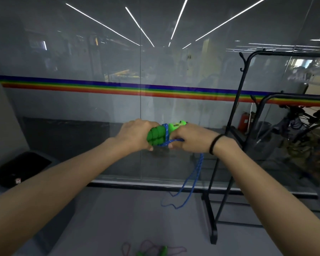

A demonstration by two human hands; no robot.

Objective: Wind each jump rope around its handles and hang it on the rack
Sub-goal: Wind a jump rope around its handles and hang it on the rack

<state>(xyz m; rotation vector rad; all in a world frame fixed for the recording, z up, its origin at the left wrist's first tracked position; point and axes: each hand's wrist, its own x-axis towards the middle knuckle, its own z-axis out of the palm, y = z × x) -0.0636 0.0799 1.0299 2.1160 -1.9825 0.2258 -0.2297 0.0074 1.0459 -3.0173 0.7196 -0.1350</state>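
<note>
While the left hand (pixel 137 134) clenches the paired green handles (pixel 158 135), the right hand (pixel 191 139) pinches the blue rope (pixel 193 176), slack dangling; best laid tight & side-by-side, w/ tension. Rack (pixel 247 100) stands nearby, right.

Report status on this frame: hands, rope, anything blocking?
Left hand grips green handles; right hand pinches blue rope at them. Few turns wound, long loop hanging loose. Rack at right, path looks open. Second rope on floor below.
</note>
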